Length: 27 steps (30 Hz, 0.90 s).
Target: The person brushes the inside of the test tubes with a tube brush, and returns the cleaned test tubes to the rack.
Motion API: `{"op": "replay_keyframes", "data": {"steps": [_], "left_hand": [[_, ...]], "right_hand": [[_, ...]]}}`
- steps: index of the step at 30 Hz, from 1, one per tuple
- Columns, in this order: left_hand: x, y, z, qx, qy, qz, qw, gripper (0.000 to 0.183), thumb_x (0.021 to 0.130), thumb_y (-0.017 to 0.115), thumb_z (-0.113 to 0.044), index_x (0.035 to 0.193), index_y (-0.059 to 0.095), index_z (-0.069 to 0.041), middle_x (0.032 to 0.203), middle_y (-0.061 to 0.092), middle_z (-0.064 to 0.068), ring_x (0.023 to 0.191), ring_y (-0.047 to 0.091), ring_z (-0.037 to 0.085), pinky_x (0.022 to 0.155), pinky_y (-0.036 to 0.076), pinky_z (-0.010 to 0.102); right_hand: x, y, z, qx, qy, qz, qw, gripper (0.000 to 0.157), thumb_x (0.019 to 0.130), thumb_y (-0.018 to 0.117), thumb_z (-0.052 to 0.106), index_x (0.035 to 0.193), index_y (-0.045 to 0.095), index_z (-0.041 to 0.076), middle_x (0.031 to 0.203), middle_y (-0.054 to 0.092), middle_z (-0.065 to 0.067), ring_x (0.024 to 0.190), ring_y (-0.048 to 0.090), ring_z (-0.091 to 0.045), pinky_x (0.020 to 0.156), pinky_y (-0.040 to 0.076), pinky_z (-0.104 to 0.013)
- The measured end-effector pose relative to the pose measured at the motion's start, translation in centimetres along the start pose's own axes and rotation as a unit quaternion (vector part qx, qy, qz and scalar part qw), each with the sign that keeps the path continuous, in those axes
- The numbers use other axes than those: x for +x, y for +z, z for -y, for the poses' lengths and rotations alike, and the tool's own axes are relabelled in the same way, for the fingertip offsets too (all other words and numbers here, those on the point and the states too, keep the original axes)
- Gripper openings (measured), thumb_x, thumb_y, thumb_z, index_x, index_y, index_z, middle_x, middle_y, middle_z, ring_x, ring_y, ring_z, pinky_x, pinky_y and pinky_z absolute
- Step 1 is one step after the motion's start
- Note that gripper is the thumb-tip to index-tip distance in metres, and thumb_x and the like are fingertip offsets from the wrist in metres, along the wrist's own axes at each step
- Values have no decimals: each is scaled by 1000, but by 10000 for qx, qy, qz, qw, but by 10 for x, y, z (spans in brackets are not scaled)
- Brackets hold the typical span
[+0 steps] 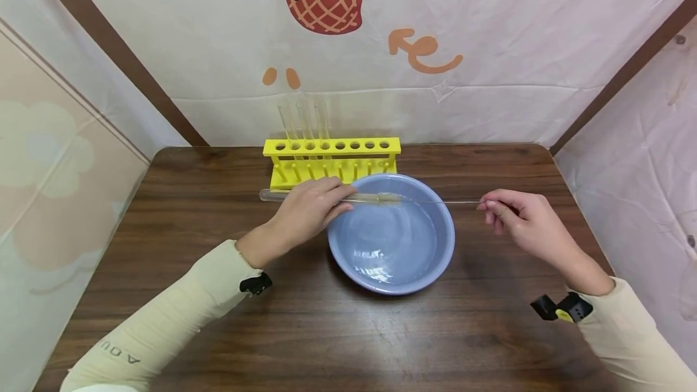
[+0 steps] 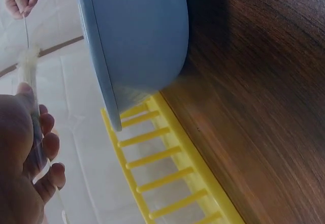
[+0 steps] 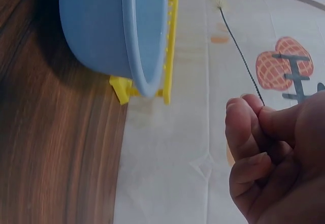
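My left hand (image 1: 313, 207) grips a clear glass test tube (image 1: 274, 195) lying sideways above the basin's far left rim, its rounded end pointing left. At the tube's mouth sits a pale bristled test tube brush (image 1: 389, 198), some of its bristles outside the glass. The thin twisted wire handle (image 3: 242, 56) runs right to my right hand (image 1: 520, 216), whose thumb and fingertips pinch its end. Below the brush is the blue basin (image 1: 392, 286), with water in it. In the left wrist view, the left hand's fingers (image 2: 50, 145) curl round the tube.
Behind the basin stands a yellow test tube rack (image 1: 359, 145) with three upright glass tubes (image 1: 305, 120) in its left part; several other holes hold no tube. The brown wooden table (image 1: 218, 331) ends at a white printed cloth backdrop (image 1: 501, 101).
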State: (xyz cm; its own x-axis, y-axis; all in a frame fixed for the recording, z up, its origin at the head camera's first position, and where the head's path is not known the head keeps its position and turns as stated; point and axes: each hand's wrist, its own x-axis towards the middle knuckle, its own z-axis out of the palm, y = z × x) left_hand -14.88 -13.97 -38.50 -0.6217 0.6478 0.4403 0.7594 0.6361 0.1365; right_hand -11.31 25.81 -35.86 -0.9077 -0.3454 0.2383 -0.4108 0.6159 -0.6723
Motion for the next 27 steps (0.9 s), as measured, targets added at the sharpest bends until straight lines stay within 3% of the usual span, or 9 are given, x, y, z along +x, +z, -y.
{"op": "replay_keyframes", "data": {"steps": [15, 27], "left_hand": [[7, 4, -5, -88, -74, 35, 9999, 28, 97, 72, -26, 118, 74, -8, 98, 69, 3, 81, 65, 18, 72, 55, 35], [14, 8, -11, -209, 172, -44, 9996, 29, 97, 71, -27, 118, 73, -8, 103, 70, 4, 86, 67, 19, 75, 56, 35]], "right_hand": [[9, 13, 8, 112, -48, 61, 9999, 14, 100, 59, -5, 99, 72, 0, 77, 67, -4, 60, 60, -12, 55, 52, -25], [12, 24, 12, 295, -48, 186, 9994, 15, 100, 59, -5, 100, 73, 0, 78, 69, -3, 60, 61, -13, 55, 51, -24]]}}
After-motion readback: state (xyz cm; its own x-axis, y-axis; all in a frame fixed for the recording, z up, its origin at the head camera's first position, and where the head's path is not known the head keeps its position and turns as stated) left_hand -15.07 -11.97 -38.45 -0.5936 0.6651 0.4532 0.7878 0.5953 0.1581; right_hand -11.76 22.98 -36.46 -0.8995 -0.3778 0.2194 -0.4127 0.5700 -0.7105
